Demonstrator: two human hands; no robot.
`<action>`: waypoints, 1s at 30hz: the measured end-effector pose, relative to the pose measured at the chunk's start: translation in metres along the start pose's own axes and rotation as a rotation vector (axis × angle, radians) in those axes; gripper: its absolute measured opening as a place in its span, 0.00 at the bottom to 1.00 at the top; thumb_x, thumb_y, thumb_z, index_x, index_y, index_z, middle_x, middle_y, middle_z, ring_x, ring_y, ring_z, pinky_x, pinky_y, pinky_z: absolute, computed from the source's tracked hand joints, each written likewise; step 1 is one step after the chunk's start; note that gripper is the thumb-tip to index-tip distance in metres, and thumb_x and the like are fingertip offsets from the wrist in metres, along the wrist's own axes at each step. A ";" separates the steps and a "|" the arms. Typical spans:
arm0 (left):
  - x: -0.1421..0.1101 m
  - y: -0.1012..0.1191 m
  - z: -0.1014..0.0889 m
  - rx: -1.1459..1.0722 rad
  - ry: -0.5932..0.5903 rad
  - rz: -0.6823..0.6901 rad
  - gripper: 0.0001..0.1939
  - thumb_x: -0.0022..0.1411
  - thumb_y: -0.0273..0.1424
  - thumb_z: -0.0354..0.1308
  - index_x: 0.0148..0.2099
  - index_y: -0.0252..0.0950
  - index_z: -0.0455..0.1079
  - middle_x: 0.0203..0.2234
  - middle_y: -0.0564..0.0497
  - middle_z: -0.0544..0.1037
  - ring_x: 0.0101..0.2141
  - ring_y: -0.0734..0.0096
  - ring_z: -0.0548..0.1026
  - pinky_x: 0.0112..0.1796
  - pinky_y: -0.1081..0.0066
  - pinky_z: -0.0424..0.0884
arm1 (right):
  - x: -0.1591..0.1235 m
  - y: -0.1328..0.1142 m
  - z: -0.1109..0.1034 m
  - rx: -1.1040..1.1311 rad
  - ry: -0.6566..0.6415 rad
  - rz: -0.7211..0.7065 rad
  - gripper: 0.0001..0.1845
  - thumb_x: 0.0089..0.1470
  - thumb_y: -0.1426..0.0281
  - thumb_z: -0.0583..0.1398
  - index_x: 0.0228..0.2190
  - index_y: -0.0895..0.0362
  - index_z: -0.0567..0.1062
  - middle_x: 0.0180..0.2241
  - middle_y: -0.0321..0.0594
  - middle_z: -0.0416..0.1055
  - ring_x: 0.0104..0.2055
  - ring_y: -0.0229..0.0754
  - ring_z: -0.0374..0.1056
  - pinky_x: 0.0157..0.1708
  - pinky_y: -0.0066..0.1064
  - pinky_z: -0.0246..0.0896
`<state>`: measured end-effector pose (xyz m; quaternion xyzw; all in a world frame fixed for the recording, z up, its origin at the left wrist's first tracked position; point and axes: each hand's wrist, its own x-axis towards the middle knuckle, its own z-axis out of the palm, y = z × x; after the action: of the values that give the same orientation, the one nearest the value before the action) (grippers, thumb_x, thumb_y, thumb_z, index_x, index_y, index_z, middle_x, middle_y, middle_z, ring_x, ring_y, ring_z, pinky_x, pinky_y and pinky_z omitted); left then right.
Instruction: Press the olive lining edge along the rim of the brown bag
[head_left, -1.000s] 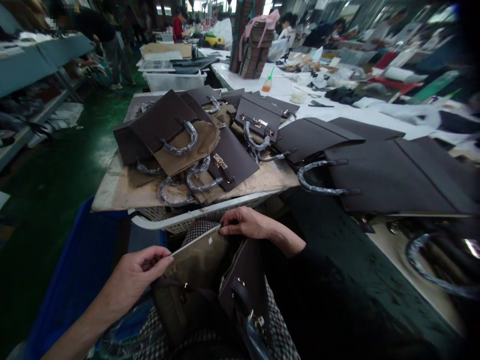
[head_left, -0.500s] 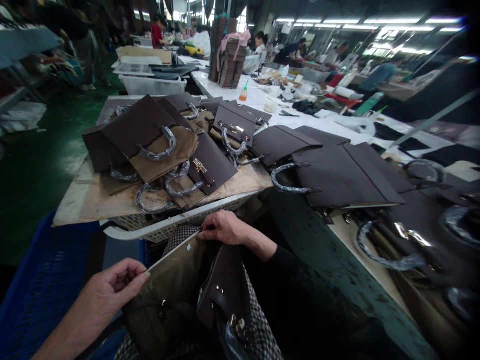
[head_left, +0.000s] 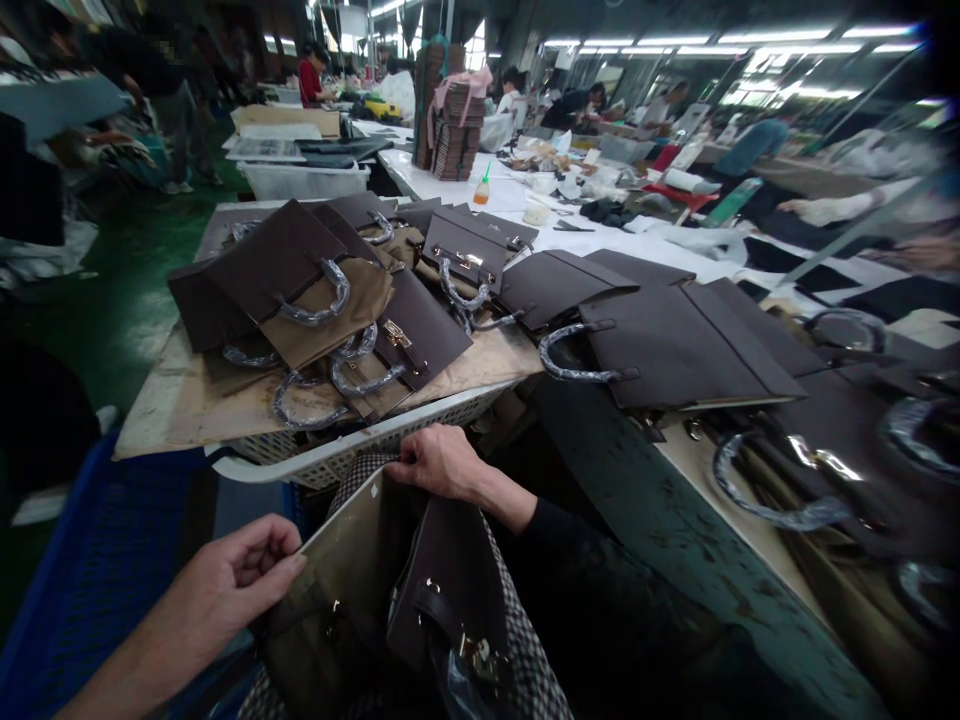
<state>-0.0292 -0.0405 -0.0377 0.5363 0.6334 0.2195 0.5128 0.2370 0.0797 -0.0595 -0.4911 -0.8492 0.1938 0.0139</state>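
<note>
A dark brown handbag (head_left: 457, 560) with an olive-brown lining and gold metal fittings rests over black-and-white checked cloth (head_left: 525, 630) in front of me. My left hand (head_left: 244, 570) pinches the pale top edge of its left panel between thumb and curled fingers. At the far end of that same edge, my right hand (head_left: 442, 462) grips with thumb and fingers closed. The panel stretches between both hands, its lining side (head_left: 341, 545) facing up. A handle in clear plastic wrap (head_left: 457, 685) hangs at the bag's lower front, partly out of view.
More brown bags with wrapped handles lie on a board (head_left: 161, 405) over a white basket (head_left: 300, 465), and along the right-hand table (head_left: 739, 500). A blue crate (head_left: 97, 590) stands at left. Farther off are a glue bottle (head_left: 481, 188) and several people at work.
My view has shifted slightly. Both hands keep their pinch on the panel edge, and the panel has tilted a little. At the left, a dark figure has come into view beside the blue crate.
</note>
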 end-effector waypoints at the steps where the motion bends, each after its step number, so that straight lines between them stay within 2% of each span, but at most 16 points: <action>1: 0.001 0.001 -0.003 -0.002 -0.041 -0.003 0.15 0.54 0.45 0.64 0.34 0.37 0.74 0.22 0.55 0.74 0.24 0.71 0.71 0.25 0.76 0.66 | 0.000 -0.001 0.001 -0.001 0.010 0.011 0.20 0.56 0.51 0.58 0.29 0.54 0.80 0.29 0.41 0.78 0.32 0.43 0.72 0.29 0.29 0.54; 4: 0.009 0.008 -0.008 0.016 -0.171 -0.010 0.16 0.58 0.43 0.62 0.43 0.38 0.74 0.23 0.55 0.74 0.23 0.71 0.70 0.25 0.75 0.64 | 0.001 -0.002 0.004 0.001 0.041 0.025 0.20 0.55 0.52 0.59 0.27 0.54 0.80 0.28 0.41 0.78 0.32 0.44 0.72 0.28 0.30 0.53; 6: 0.018 0.015 -0.007 0.070 -0.232 0.017 0.18 0.59 0.43 0.60 0.48 0.38 0.73 0.27 0.54 0.77 0.25 0.71 0.71 0.26 0.75 0.63 | 0.001 -0.002 0.004 0.009 0.049 0.023 0.20 0.54 0.51 0.59 0.26 0.54 0.79 0.28 0.41 0.78 0.31 0.44 0.72 0.28 0.30 0.53; 8: 0.030 0.023 0.000 0.177 -0.242 0.080 0.18 0.61 0.44 0.58 0.47 0.39 0.74 0.30 0.53 0.78 0.27 0.69 0.72 0.27 0.74 0.63 | 0.001 -0.003 0.003 0.021 0.043 0.026 0.21 0.54 0.51 0.59 0.26 0.54 0.79 0.29 0.42 0.78 0.32 0.44 0.72 0.29 0.30 0.54; 13: 0.062 0.039 0.020 0.536 -0.194 0.251 0.18 0.65 0.43 0.50 0.34 0.38 0.74 0.23 0.55 0.73 0.27 0.68 0.71 0.27 0.73 0.58 | -0.001 -0.003 -0.002 0.041 0.034 0.039 0.20 0.53 0.51 0.59 0.27 0.54 0.80 0.29 0.42 0.78 0.34 0.44 0.72 0.29 0.29 0.55; 19: 0.083 0.041 0.028 0.690 -0.136 0.302 0.18 0.64 0.43 0.51 0.27 0.38 0.69 0.20 0.56 0.69 0.25 0.69 0.69 0.26 0.72 0.52 | -0.003 -0.002 -0.002 0.033 0.045 0.035 0.20 0.52 0.52 0.59 0.27 0.54 0.81 0.30 0.42 0.79 0.34 0.44 0.73 0.29 0.29 0.55; 24: 0.085 0.039 0.033 0.787 -0.076 0.317 0.20 0.66 0.45 0.51 0.26 0.39 0.66 0.19 0.56 0.68 0.24 0.68 0.69 0.27 0.71 0.51 | -0.004 -0.003 -0.003 0.027 0.067 0.032 0.18 0.52 0.53 0.59 0.28 0.54 0.81 0.30 0.41 0.79 0.34 0.44 0.74 0.29 0.29 0.55; 30: 0.088 0.040 0.042 0.860 -0.014 0.361 0.17 0.63 0.47 0.56 0.30 0.41 0.70 0.21 0.54 0.73 0.27 0.62 0.73 0.28 0.70 0.53 | -0.004 -0.003 -0.003 0.043 0.082 0.024 0.18 0.51 0.53 0.60 0.27 0.53 0.80 0.29 0.40 0.79 0.32 0.44 0.74 0.27 0.30 0.53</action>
<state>0.0348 0.0404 -0.0567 0.8033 0.5602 0.0191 0.2016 0.2375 0.0762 -0.0552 -0.5083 -0.8376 0.1919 0.0567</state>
